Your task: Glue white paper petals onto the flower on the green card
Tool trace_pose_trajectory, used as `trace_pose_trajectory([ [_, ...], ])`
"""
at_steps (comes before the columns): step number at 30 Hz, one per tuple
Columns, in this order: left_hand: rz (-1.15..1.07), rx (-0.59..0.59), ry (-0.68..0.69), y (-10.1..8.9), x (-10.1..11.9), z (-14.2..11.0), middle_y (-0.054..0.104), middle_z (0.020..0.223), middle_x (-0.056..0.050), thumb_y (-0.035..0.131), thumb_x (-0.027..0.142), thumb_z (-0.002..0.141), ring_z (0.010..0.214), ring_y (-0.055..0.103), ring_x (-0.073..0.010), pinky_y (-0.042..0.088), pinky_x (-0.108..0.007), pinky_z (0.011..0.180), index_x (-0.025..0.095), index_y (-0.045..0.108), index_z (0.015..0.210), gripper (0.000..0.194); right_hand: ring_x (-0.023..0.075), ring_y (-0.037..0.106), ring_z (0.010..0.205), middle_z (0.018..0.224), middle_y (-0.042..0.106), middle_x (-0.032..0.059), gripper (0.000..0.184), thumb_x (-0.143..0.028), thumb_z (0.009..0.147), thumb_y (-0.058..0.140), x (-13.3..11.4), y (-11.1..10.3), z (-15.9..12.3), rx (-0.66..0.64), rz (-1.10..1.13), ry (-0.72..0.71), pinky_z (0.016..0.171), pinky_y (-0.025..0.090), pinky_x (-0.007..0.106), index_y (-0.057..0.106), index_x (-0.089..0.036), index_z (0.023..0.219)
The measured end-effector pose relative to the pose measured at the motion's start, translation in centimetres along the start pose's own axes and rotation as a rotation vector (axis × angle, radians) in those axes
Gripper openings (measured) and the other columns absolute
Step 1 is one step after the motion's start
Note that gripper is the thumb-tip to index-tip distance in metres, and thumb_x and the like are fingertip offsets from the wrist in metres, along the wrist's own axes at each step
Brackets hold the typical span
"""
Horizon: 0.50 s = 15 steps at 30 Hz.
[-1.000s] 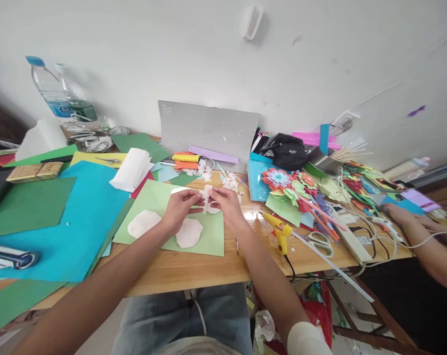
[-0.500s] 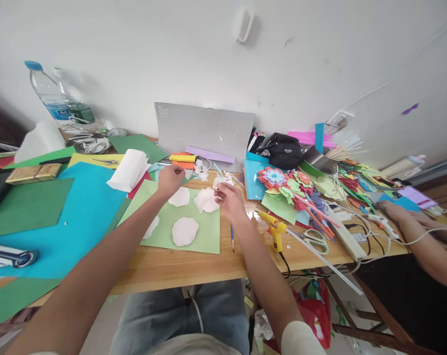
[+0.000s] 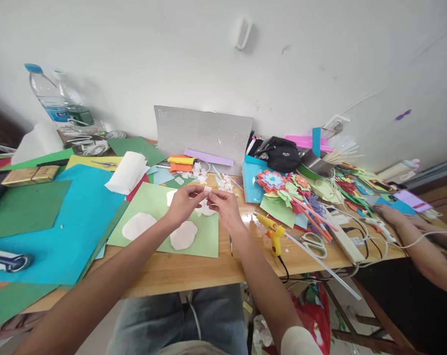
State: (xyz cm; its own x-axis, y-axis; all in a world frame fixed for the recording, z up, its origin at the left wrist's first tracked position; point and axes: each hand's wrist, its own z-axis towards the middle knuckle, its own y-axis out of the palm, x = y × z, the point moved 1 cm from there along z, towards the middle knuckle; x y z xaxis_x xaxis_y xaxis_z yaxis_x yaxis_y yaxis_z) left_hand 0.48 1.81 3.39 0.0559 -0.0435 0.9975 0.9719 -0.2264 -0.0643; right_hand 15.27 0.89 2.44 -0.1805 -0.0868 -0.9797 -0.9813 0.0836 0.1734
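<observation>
My left hand (image 3: 183, 203) and my right hand (image 3: 225, 206) meet above a light green paper sheet (image 3: 204, 248). Both are closed in a pinch on a small white paper scrap (image 3: 207, 189) between the fingertips. Beneath them, a ruffled white paper piece (image 3: 207, 210) is partly covered by the fingers. On the same sheet lie rounded white paper cutouts (image 3: 184, 235), one of them half hidden behind my left hand. Just beyond my hands are heaps of small white scraps (image 3: 225, 183). A thin blue brush-like stick (image 3: 231, 245) lies below my right wrist.
To the right are a yellow glue gun (image 3: 271, 230), scissors (image 3: 313, 244), paper flowers (image 3: 270, 180) and a power strip (image 3: 344, 235). Blue paper (image 3: 93, 212) and a white paper roll (image 3: 127, 172) lie left. A grey cutting mat (image 3: 203, 133) leans on the wall. Another person's hand (image 3: 391, 214) rests far right.
My left hand has moved right from the scraps at the back of the sheet to meet my right hand. The fingertips of both now touch at one small scrap.
</observation>
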Motion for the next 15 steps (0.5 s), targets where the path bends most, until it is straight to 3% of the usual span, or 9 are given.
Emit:
trace_pose_trajectory([
  [3, -0.169, 0.052, -0.111, 0.41, -0.27, -0.94, 0.070, 0.089, -0.005, 0.075, 0.049, 0.069, 0.083, 0.065, -0.0193, 0.056, -0.035, 0.075, 0.017, 0.070, 0.089, 0.038, 0.0113, 0.059, 0.060, 0.064, 0.065, 0.0006, 0.028, -0.040, 0.060, 0.081, 0.12, 0.09, -0.30, -0.017, -0.035, -0.002, 0.060, 0.049, 0.025, 0.074, -0.017, 0.074],
  [7, -0.230, 0.108, -0.136, -0.11, -0.76, -1.04, 0.070, 0.084, -0.005, 0.078, 0.047, 0.065, 0.079, 0.065, -0.0185, 0.057, -0.036, 0.078, 0.015, 0.071, 0.083, 0.037, 0.0124, 0.060, 0.061, 0.066, 0.066, 0.0017, 0.030, -0.042, 0.060, 0.081, 0.01, 0.20, -0.63, -0.053, -0.088, 0.009, 0.061, 0.052, 0.027, 0.075, -0.017, 0.075],
  [15, -0.251, 0.050, -0.156, -0.50, -0.68, -1.10, 0.067, 0.077, -0.003, 0.078, 0.046, 0.067, 0.076, 0.064, -0.0168, 0.057, -0.034, 0.073, 0.015, 0.068, 0.079, 0.035, 0.0133, 0.061, 0.068, 0.071, 0.064, 0.0011, 0.029, -0.045, 0.066, 0.077, -0.04, 0.58, -0.86, -0.056, -0.112, -0.029, 0.060, 0.054, 0.025, 0.070, -0.018, 0.074],
])
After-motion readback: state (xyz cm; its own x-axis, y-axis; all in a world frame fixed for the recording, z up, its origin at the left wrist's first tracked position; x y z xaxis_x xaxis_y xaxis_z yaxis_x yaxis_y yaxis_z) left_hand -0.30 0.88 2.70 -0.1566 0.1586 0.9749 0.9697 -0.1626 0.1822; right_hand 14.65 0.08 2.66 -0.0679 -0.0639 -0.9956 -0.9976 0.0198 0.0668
